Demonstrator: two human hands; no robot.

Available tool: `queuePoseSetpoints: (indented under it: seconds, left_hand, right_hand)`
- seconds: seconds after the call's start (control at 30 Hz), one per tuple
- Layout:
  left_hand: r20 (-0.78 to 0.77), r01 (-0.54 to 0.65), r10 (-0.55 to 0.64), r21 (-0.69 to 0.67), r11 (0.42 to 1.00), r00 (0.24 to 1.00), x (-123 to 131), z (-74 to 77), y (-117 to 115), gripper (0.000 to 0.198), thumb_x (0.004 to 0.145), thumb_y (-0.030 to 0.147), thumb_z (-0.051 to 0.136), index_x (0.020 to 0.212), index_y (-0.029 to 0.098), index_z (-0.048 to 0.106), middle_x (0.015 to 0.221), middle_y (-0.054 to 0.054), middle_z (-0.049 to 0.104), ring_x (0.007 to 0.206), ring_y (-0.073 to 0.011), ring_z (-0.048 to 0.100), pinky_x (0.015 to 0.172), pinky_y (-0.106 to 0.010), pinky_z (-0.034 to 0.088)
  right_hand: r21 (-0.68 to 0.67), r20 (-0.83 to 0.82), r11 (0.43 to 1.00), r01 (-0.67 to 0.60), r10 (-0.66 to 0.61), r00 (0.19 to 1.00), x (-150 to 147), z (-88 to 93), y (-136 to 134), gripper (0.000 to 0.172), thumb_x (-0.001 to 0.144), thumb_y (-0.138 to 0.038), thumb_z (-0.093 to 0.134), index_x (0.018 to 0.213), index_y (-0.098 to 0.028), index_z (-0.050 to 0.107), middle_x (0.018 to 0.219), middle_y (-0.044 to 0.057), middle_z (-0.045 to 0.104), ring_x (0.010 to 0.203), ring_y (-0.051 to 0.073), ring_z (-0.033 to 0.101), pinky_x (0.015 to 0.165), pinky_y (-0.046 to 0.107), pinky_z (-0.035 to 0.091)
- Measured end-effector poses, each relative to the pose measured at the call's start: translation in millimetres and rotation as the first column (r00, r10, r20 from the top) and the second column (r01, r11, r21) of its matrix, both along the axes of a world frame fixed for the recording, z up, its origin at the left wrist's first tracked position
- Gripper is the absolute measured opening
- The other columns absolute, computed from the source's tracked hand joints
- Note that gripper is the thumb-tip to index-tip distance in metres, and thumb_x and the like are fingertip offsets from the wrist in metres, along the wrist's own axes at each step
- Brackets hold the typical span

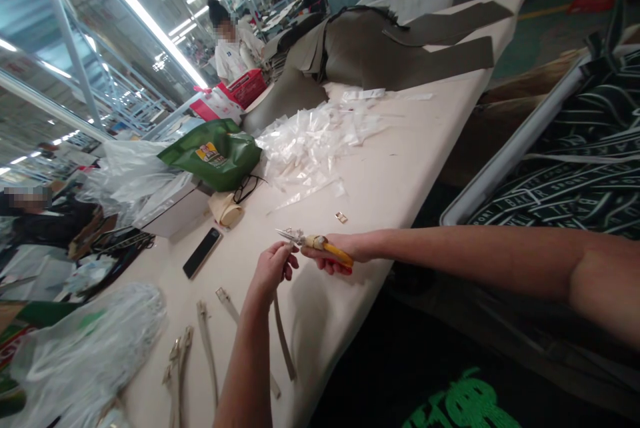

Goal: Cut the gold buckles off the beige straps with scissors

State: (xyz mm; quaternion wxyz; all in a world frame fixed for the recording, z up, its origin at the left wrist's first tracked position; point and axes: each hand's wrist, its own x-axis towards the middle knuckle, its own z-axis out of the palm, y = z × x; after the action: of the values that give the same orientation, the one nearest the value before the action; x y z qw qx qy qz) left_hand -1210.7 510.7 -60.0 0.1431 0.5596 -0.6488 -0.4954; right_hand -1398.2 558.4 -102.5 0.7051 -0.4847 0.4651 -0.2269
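The right hand [357,248] was wrapped round a pair of yellow-handled pliers [316,241], their metal nose pointing left. The left hand [273,265] was pinched narrow on a strap [283,341], its fingertips close to that nose; the strap's tail ran down past the wrist, and its upper end was too blurred to make out. Both hands were over a pale table [400,148], and a soft shadow fell just below them.

Just above the right hand lay a loose gold buckle [341,217]. A dark phone [203,253] lay to the left, and more buckled straps [206,341] were spread below it. Farther up came a heap of clear plastic bags [313,138], with a green pouch [217,155] and a white box [173,205] to its left. Dark sheets of material [357,51] were piled across the far end, beyond which people worked under long ceiling lights [145,15].

The table's right edge slanted from the far corner down toward the wearer, and the right forearm crossed it. Pale tabletop stretched between the bags and that edge. Beyond it, well apart from the hands, stood a pale-framed holder with black lettered fabric [565,141]. Leftward, the phone and straps bordered the left arm's side.
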Motion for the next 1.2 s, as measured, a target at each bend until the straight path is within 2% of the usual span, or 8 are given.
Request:
queuePoseSetpoints:
  seconds: [0.07,0.17,0.3,0.43,0.57,0.73,0.9,1.2]
  left_hand:
    - [0.074,0.026,-0.023,-0.04,0.999,0.997,4,1.8,-7,0.038,0.074,0.05,0.05,0.084,0.016,0.063,0.061,0.0,0.062,0.041,-0.0092,0.045,0.043,-0.021,0.026]
    - [0.246,0.053,-0.01,-0.167,0.985,0.969,12,4.6,-28,0.032,0.078,0.045,0.048,0.082,0.017,0.064,0.062,-0.002,0.065,0.043,-0.0124,0.05,0.048,-0.025,0.035]
    - [0.503,0.148,0.076,-0.392,0.908,0.861,19,3.5,-57,0.021,0.084,0.032,0.05,0.078,0.02,0.067,0.067,-0.007,0.069,0.061,-0.0222,0.064,0.069,-0.034,0.046]
    - [0.618,0.302,0.13,-0.543,0.783,0.775,13,-8.3,-70,0.032,0.088,0.022,0.05,0.109,0.014,0.071,0.111,-0.02,0.072,0.107,-0.0348,0.064,0.098,-0.046,0.043]
    - [0.66,0.437,0.072,-0.571,0.695,0.748,-4,-29.0,-77,0.041,0.091,0.018,0.05,0.128,0.014,0.065,0.129,-0.017,0.066,0.118,-0.0304,0.059,0.106,-0.04,0.041]
    - [0.685,0.5,0.018,-0.548,0.671,0.728,-23,-48.5,-91,0.028,0.097,0.025,0.049,0.112,0.018,0.073,0.118,-0.012,0.072,0.108,-0.0244,0.064,0.1,-0.037,0.046]
    - [0.678,0.465,0.056,-0.559,0.687,0.733,-26,-50.1,-99,0.023,0.098,0.026,0.052,0.104,0.015,0.072,0.108,-0.01,0.072,0.102,-0.0222,0.065,0.098,-0.042,0.047]
    - [0.562,0.351,0.059,-0.591,0.727,0.825,-42,-53.2,-67,0.025,0.092,0.038,0.055,0.093,0.021,0.073,0.09,-0.006,0.072,0.08,-0.02,0.066,0.081,-0.031,0.049]
  right_hand:
    - [-0.034,0.094,0.999,0.01,-0.007,0.996,-6,-7.8,-2,0.071,0.077,-0.086,0.056,0.075,-0.015,0.055,0.058,0.0,0.056,0.039,0.008,0.044,0.034,0.02,0.036]
    - [-0.094,0.232,0.972,0.216,-0.19,0.954,-19,-19.9,1,0.072,0.072,-0.087,0.059,0.073,-0.015,0.055,0.058,0.0,0.057,0.04,0.007,0.046,0.036,0.019,0.036]
    - [-0.185,0.333,0.836,0.517,-0.442,0.833,-39,-27.1,10,0.075,0.065,-0.089,0.065,0.076,-0.016,0.056,0.06,0.0,0.058,0.043,0.006,0.046,0.041,0.019,0.037]
    - [-0.225,0.412,0.692,0.686,-0.57,0.711,-54,-30.1,12,0.071,0.071,-0.087,0.062,0.081,-0.017,0.054,0.065,-0.001,0.059,0.046,0.006,0.046,0.045,0.02,0.038]
    - [-0.213,0.492,0.579,0.787,-0.633,0.598,-54,-37.2,9,0.068,0.074,-0.084,0.062,0.083,-0.017,0.054,0.067,0.0,0.06,0.048,0.007,0.048,0.046,0.021,0.04]
    - [-0.232,0.503,0.557,0.798,-0.633,0.588,-51,-38.6,12,0.065,0.075,-0.08,0.065,0.084,-0.016,0.056,0.072,0.001,0.061,0.052,0.008,0.051,0.049,0.022,0.042]
    - [-0.233,0.513,0.53,0.815,-0.646,0.566,-52,-35.9,14,0.065,0.077,-0.081,0.063,0.084,-0.017,0.055,0.07,0.001,0.059,0.053,0.008,0.05,0.051,0.023,0.042]
    - [-0.234,0.539,0.518,0.823,-0.635,0.553,-50,-32.4,14,0.064,0.076,-0.081,0.064,0.084,-0.018,0.054,0.07,0.001,0.06,0.054,0.008,0.052,0.051,0.023,0.043]
